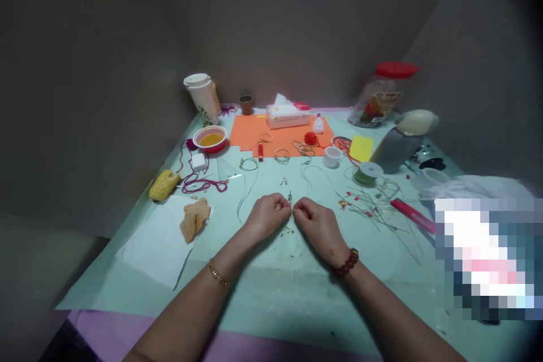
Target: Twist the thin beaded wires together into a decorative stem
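Observation:
My left hand and my right hand rest close together on the pale green table cover, both curled with fingertips pinched. Between the fingertips runs a thin green cord with small beads, too fine to see clearly. A gold bracelet sits on my left wrist, and a dark red bead bracelet on my right. More thin cord trails away over the table beyond my left hand.
An orange sheet holds a tissue box, a glue bottle and cord rings. A red bowl, paper cup, corn cob, crackers, green spool, lidded jar and red ruler lie around.

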Action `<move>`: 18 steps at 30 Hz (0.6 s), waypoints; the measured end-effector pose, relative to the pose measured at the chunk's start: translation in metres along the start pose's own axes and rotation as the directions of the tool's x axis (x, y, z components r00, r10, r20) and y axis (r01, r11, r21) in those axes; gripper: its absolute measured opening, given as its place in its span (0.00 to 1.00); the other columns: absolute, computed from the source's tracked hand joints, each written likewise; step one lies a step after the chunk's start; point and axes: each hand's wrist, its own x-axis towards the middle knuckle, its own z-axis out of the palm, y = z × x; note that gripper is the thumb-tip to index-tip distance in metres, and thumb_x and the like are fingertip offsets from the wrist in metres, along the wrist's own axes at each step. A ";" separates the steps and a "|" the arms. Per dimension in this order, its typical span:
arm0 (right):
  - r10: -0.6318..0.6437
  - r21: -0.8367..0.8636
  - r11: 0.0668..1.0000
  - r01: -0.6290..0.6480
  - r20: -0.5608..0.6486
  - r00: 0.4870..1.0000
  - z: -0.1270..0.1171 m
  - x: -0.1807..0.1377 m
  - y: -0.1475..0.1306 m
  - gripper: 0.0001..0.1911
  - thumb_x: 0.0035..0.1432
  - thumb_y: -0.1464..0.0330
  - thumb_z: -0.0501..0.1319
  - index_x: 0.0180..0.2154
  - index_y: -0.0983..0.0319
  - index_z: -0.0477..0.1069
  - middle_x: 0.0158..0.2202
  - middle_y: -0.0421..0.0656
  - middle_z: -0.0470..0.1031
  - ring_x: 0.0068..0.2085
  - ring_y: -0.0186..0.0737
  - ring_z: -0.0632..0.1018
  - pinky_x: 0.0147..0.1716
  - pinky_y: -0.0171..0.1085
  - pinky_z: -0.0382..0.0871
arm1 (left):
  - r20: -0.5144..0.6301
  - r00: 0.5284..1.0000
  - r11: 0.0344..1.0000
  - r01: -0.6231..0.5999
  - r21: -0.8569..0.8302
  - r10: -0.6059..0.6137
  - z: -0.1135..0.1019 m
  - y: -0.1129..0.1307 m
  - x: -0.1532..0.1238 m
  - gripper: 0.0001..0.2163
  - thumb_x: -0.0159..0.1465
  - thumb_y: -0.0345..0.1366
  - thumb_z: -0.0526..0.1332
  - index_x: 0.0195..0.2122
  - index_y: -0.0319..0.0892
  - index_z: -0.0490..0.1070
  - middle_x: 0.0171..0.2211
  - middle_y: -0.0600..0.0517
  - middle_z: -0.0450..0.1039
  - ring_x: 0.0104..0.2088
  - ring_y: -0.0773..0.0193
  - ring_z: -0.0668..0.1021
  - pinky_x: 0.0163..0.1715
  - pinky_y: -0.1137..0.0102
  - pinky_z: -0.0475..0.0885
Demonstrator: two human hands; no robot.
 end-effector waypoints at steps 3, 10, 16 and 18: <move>-0.018 -0.011 1.000 0.018 -0.001 1.000 0.000 0.000 0.001 0.10 0.56 0.67 0.52 0.25 0.60 0.68 0.19 0.36 0.67 0.23 0.34 0.66 0.25 0.32 0.55 | -0.010 1.000 1.000 -0.007 0.010 0.007 0.000 -0.001 0.000 0.06 0.53 0.36 0.58 0.27 0.39 0.71 0.17 0.59 0.58 0.21 0.71 0.60 0.22 0.75 0.54; -0.003 -0.049 0.999 0.004 0.019 1.000 0.000 -0.001 -0.001 0.10 0.57 0.67 0.52 0.27 0.60 0.69 0.21 0.37 0.69 0.24 0.34 0.68 0.26 0.33 0.55 | 0.027 0.999 0.999 0.042 0.016 -0.042 -0.003 0.003 0.001 0.07 0.54 0.36 0.56 0.27 0.39 0.70 0.20 0.56 0.63 0.22 0.70 0.62 0.23 0.74 0.55; 0.014 -0.074 0.997 -0.012 0.027 1.000 0.001 -0.002 -0.002 0.09 0.57 0.67 0.52 0.26 0.59 0.66 0.20 0.37 0.68 0.23 0.34 0.66 0.26 0.33 0.53 | 0.088 0.996 1.000 0.016 0.021 -0.018 -0.004 0.005 0.003 0.08 0.54 0.37 0.56 0.26 0.38 0.70 0.21 0.55 0.64 0.24 0.69 0.63 0.24 0.74 0.56; 0.029 -0.077 0.997 -0.027 0.024 0.999 0.001 -0.001 -0.002 0.09 0.56 0.67 0.53 0.25 0.59 0.65 0.19 0.36 0.66 0.23 0.34 0.65 0.25 0.33 0.52 | 0.090 0.996 1.000 0.023 0.000 -0.023 -0.004 0.003 0.003 0.07 0.53 0.36 0.57 0.28 0.38 0.70 0.21 0.56 0.63 0.23 0.70 0.62 0.23 0.74 0.56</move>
